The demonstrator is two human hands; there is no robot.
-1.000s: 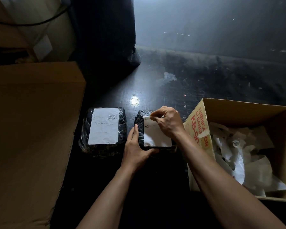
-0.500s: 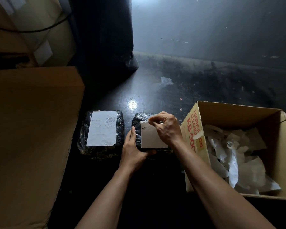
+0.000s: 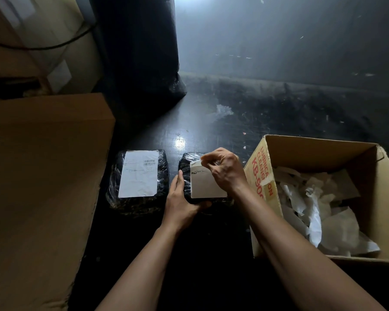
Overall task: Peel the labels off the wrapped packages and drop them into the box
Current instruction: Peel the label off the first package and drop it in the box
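Two black plastic-wrapped packages lie side by side on the dark floor. The left package point(image 3: 137, 199) carries a full white label point(image 3: 139, 173) with a barcode. My left hand point(image 3: 181, 203) grips the near left edge of the right package point(image 3: 185, 163). My right hand point(image 3: 222, 169) pinches the top edge of that package's white label point(image 3: 206, 184), whose upper corner is lifted. To the right stands an open cardboard box point(image 3: 263, 176) with red print, filled with several crumpled white labels point(image 3: 319, 212).
A large closed cardboard box point(image 3: 43, 176) fills the left side. A black plastic bag point(image 3: 142, 52) stands behind the packages. A scrap of clear plastic point(image 3: 222, 111) lies on the floor farther back, near a dark wall.
My right hand has lifted the label's top edge a little off the right package. The view shifted slightly; my left hand keeps its hold.
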